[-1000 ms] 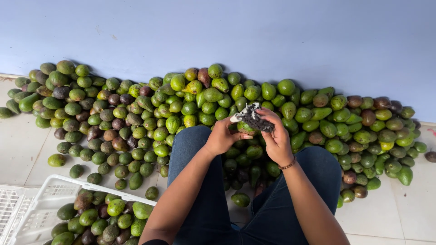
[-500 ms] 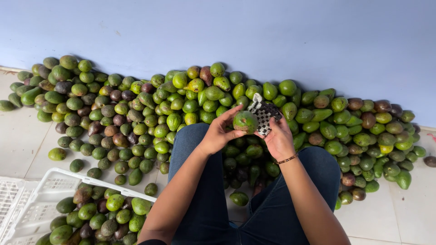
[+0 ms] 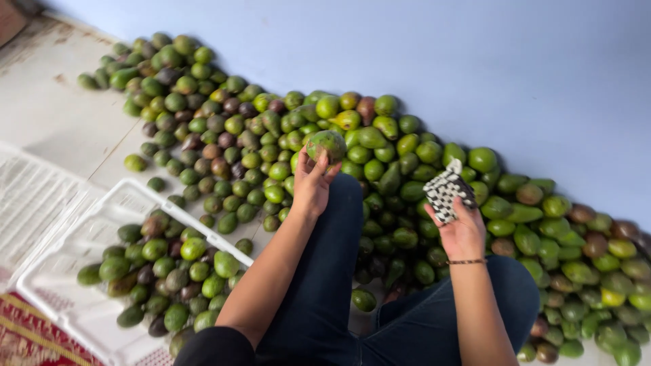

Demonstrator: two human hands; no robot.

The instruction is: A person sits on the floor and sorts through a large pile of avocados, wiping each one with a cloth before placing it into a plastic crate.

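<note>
My left hand (image 3: 313, 183) holds up a green avocado (image 3: 327, 145) on its fingertips, above my left knee. Off to the right, my right hand (image 3: 463, 230) grips a black-and-white checked cloth (image 3: 447, 192) bunched in its fingers. The two hands are well apart. Both forearms reach out over my legs in dark blue trousers (image 3: 339, 285). A thin bracelet sits on my right wrist.
A big heap of green and brownish avocados (image 3: 380, 156) lies on the tiled floor along a blue wall. A white plastic crate (image 3: 88, 312) at lower left holds several avocados. Another white crate (image 3: 34, 203) sits left of it. A red patterned mat shows at the bottom left corner.
The hands were together at the avocado with the cloth. Now they have parted: the left hand carries the avocado leftward, the right keeps the cloth. The view has swung left and tilted.
</note>
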